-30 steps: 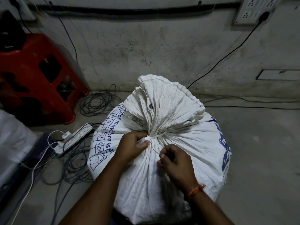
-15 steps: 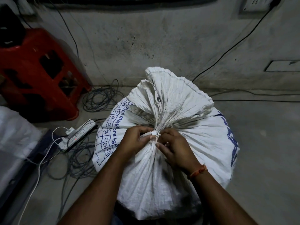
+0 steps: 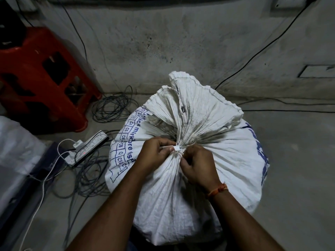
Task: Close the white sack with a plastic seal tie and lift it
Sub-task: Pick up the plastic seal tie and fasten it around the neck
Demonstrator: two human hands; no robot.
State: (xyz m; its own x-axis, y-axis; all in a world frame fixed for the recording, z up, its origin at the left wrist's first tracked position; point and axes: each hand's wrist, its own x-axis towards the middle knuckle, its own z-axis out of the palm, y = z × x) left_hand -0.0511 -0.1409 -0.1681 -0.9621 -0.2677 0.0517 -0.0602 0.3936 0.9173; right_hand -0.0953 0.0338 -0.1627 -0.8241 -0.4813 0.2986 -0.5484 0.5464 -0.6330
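A full white woven sack (image 3: 223, 160) with blue print stands on the concrete floor, its mouth gathered into a bunched neck that fans out above. A white plastic seal tie (image 3: 177, 148) is looped around that neck, its small lock head facing me. My left hand (image 3: 155, 153) pinches the tie just left of the lock head. My right hand (image 3: 196, 165) is closed on the tie's free end just right of the lock, an orange thread on its wrist. Both hands rest against the sack.
A red plastic stool (image 3: 41, 78) stands at the left by the wall. A white power strip (image 3: 88, 144) and coils of grey cable (image 3: 112, 107) lie on the floor left of the sack. Black cables run along the wall. A white wrapped bundle (image 3: 14, 147) sits far left.
My right hand has come up from below the neck to the tie's lock, meeting my left hand. The view has shifted closer over the sack.
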